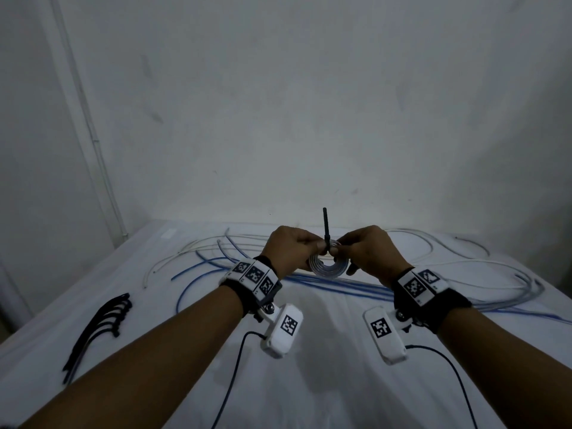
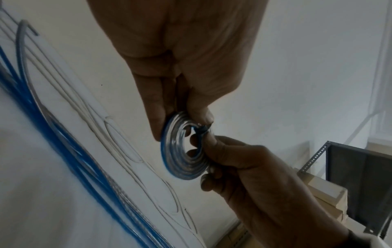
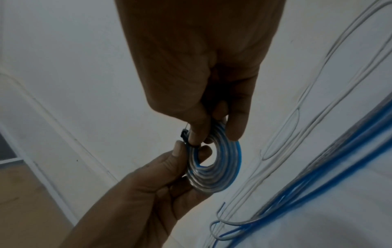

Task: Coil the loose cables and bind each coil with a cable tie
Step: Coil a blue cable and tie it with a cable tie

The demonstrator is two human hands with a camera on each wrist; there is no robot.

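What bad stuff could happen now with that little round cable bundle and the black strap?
1. The coil is pinched only at its top by the left hand and right hand; if either grip loosens, the turns could spring apart.
2. The cable tie tail sticks straight up; pulled crooked, it may cinch only some turns.
3. The loose cables lie just beneath, so a strand might get caught.
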